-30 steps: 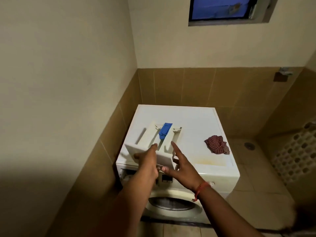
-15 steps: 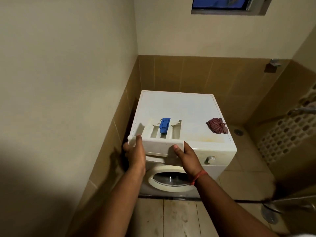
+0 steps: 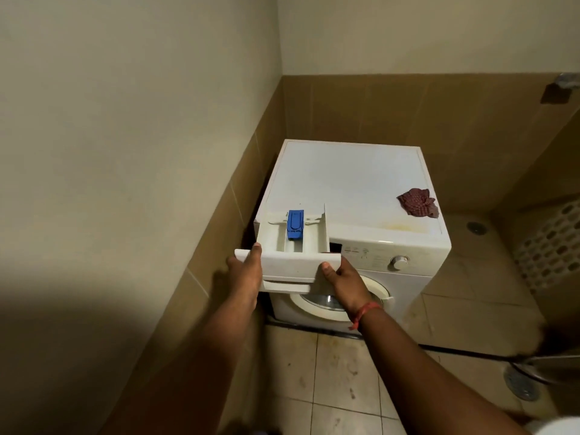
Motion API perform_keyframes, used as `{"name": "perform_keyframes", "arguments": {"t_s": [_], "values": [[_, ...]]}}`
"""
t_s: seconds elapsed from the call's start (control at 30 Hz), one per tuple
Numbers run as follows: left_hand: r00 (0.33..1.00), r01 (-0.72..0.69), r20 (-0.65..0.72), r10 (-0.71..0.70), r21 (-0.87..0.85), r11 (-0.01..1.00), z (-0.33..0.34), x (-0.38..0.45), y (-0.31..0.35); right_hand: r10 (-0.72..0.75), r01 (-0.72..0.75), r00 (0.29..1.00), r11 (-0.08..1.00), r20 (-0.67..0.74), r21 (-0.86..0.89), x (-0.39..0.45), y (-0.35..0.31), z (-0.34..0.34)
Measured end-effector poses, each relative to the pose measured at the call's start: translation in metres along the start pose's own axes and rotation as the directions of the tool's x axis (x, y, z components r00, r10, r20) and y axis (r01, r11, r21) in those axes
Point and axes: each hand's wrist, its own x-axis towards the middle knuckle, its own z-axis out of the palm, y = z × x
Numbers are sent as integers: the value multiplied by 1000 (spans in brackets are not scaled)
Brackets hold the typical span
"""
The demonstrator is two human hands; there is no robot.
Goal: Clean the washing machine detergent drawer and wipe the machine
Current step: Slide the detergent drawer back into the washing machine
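Note:
A white front-loading washing machine stands in the corner. Its white detergent drawer, with a blue insert in the middle compartment, sticks out of the slot at the machine's top left. My left hand grips the left end of the drawer's front panel, thumb on top. My right hand grips the panel's right end, with a red thread on its wrist. A crumpled red checked cloth lies on the machine's top at the right edge.
A beige wall runs close along the machine's left side. A control dial sits on the front panel, the round door below it. A white perforated basket stands at the right. Floor drains sit in the stained tiles.
The drawer came off the machine's top, where it was held tilted, and now sits level at the slot in the front. Both hands moved down with it, holding the front panel's ends.

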Motion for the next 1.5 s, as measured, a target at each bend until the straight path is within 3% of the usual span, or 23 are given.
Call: {"name": "perform_keyframes", "arguments": {"t_s": [0.37,0.53,0.77,0.9,1.5], "values": [[997,44,-65,-36,132,990,-33,9,-63,298,-294,953,953,-58,73,-28,60,49],[999,14,-43,-4,233,972,-37,24,-67,342,-336,939,937,-46,93,-27,68,57],[994,69,66,-88,242,968,-23,62,-59,356,-350,931,933,-78,85,7,83,71],[993,79,65,-99,252,965,-14,82,-57,372,-363,923,927,-103,95,37,115,69],[995,50,77,-67,206,977,15,125,-75,299,-288,951,950,-84,119,62,109,68]]}}
